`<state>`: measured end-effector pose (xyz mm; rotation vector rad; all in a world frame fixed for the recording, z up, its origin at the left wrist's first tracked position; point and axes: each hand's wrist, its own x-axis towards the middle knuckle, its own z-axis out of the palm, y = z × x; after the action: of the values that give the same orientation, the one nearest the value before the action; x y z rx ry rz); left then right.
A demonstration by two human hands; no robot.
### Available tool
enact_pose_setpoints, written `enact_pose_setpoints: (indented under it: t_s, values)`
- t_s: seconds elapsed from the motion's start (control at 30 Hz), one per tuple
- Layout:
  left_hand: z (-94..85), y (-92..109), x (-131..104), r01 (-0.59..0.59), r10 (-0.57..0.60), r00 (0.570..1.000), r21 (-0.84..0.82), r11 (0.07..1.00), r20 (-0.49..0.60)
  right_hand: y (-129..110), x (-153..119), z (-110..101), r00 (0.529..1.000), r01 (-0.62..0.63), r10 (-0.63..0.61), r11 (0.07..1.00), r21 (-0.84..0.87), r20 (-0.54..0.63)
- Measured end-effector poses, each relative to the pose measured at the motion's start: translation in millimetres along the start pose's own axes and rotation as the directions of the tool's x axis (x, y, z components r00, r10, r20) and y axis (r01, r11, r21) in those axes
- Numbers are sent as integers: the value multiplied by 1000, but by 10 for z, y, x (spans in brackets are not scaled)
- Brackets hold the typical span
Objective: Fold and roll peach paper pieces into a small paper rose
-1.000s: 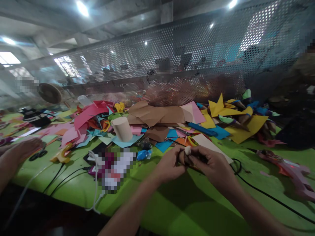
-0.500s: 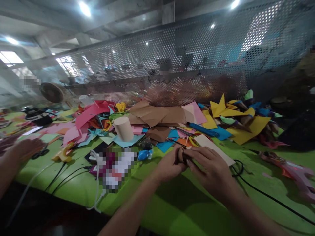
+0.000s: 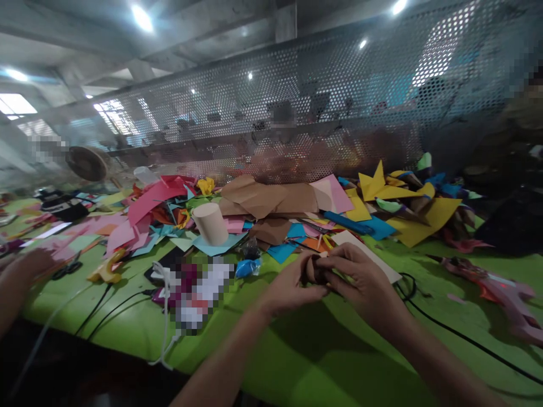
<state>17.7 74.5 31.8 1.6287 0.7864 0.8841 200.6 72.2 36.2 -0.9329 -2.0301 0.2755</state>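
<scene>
Between my two hands is a small piece of brown paper (image 3: 313, 271), curled into a ring or roll. My left hand (image 3: 288, 287) wraps its fingers and thumb round the left side of it. From the right, the bent fingers of my right hand (image 3: 367, 280) pinch its other edge. My fingertips cover much of the piece. Just behind my right hand lies a beige card (image 3: 371, 257), with yellow-handled scissors (image 3: 328, 242) beside it, partly hidden. Sheets of brown paper (image 3: 271, 198) are piled farther back.
A pink glue gun (image 3: 496, 291) with a black cord lies at right, a yellow glue gun (image 3: 106, 267) at left. A beige paper cylinder (image 3: 210, 223) stands among coloured paper. Another person's hand (image 3: 27, 268) is at far left. Black scissors (image 3: 68, 267) lie near it.
My hands have shifted the curled brown paper slightly, and its opening shows more. My right fingers are more bent. The other person's hand at far left has moved left.
</scene>
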Motion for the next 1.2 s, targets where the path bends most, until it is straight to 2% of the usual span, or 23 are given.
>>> enact_pose_setpoints:
  t_s: [0.13,0.37,0.57,0.7,0.87,0.93,1.03,1.2]
  values:
    - [-17,-5,-2,2,-2,1000,-1,1000,10,13,-10,-11,994,-45,38,997,-64,-104]
    - [15,-84,14,-41,28,997,-200,979,-71,-56,-72,34,990,44,-81,957,-287,-118]
    - [11,-81,-8,-74,42,989,-225,972,-143,-190,-80,91,998,48,-57,969,-241,-34]
    - [-9,-92,8,-58,26,988,-206,977,-152,-201,-71,71,999,36,-36,975,-218,4]
    - [-37,-178,45,-7,-31,982,-198,980,-188,-159,-51,6,986,80,-112,967,-240,-121]
    - [-49,-210,50,31,-69,976,-180,983,-208,-161,-47,-2,980,113,-149,964,-242,-134]
    - [-56,-207,42,39,-69,977,-152,988,-200,-179,-51,19,985,129,-152,964,-234,-82]
    - [-28,-99,5,-8,-5,989,-90,996,-144,-173,-73,83,996,93,-94,974,-205,8]
